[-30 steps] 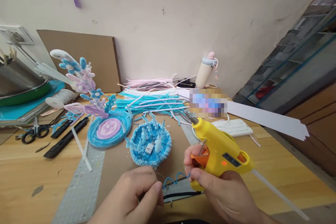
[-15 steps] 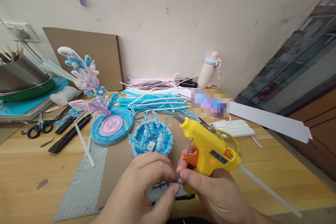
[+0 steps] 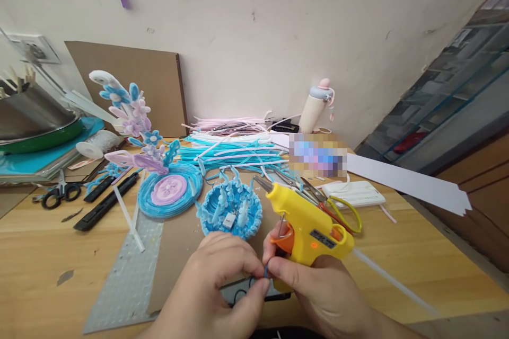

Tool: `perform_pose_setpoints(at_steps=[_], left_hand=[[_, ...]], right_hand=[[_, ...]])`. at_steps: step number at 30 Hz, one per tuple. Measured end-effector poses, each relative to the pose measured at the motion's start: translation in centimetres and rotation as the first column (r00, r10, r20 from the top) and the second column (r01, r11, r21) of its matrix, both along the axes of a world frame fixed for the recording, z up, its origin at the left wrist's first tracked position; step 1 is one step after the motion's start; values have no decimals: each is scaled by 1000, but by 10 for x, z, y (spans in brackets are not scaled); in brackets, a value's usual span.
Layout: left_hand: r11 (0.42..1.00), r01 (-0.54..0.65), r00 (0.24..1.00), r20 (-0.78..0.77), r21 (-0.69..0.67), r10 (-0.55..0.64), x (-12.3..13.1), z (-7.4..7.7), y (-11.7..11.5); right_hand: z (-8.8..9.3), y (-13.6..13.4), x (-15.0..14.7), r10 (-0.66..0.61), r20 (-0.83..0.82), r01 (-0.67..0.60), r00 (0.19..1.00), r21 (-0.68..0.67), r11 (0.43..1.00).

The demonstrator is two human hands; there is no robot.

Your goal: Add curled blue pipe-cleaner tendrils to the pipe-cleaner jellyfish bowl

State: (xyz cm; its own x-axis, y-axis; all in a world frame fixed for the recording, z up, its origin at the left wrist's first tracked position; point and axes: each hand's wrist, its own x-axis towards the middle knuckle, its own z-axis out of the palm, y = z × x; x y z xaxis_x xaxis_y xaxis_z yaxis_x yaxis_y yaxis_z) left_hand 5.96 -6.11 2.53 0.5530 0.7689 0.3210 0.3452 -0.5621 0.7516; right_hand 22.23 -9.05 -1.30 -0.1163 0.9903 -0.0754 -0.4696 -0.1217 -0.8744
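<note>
My right hand (image 3: 318, 291) grips a yellow hot glue gun (image 3: 308, 225) with an orange trigger, nozzle pointing up and left. Its fingertips also pinch one end of a thin blue pipe cleaner (image 3: 265, 273). My left hand (image 3: 217, 288) is closed in a pinch on the same blue pipe cleaner, thumb and forefinger meeting my right fingers. Just beyond my hands sits a small blue woven pipe-cleaner basket (image 3: 230, 211) with white and blue stems standing in it.
A blue and pink coiled disc with flowers (image 3: 169, 189) stands left of the basket. Bundles of pipe cleaners (image 3: 234, 151) lie behind. Yellow-handled scissors (image 3: 338, 209), black scissors (image 3: 59, 193), a cutter (image 3: 105, 206), a bottle (image 3: 314, 106) and cardboard (image 3: 127, 82) surround the work mat (image 3: 127, 275).
My hands came together. The blue pipe cleaner, stretched between them before, is now bunched between my fingertips. The glue gun shifted left and slightly down.
</note>
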Motion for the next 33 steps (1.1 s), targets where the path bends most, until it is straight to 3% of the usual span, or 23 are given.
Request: perform_pose_setpoints(at_steps=[14, 19, 21, 25, 30, 33], left_hand=[[983, -9, 999, -49, -183, 0, -3, -5, -2], [956, 13, 1000, 14, -292, -9, -3, -4, -1], [907, -8, 1000, 23, -421, 19, -2, -3, -1], [744, -50, 997, 11, -666, 77, -3, -3, -2], [571, 51, 998, 70, -819, 10, -5, -12, 2], [468, 119, 991, 134, -876, -1, -7, -19, 4]], right_hand=[[-9, -4, 6, 25, -40, -22, 999, 65, 998], [-8, -4, 7, 7, -72, -1, 997, 77, 997], [-8, -3, 7, 5, -88, 2, 996, 85, 996], [-9, -3, 7, 36, -51, -28, 998, 149, 988], [-10, -6, 16, 93, 170, -139, 981, 281, 949], [-7, -8, 21, 66, 298, -163, 952, 314, 935]])
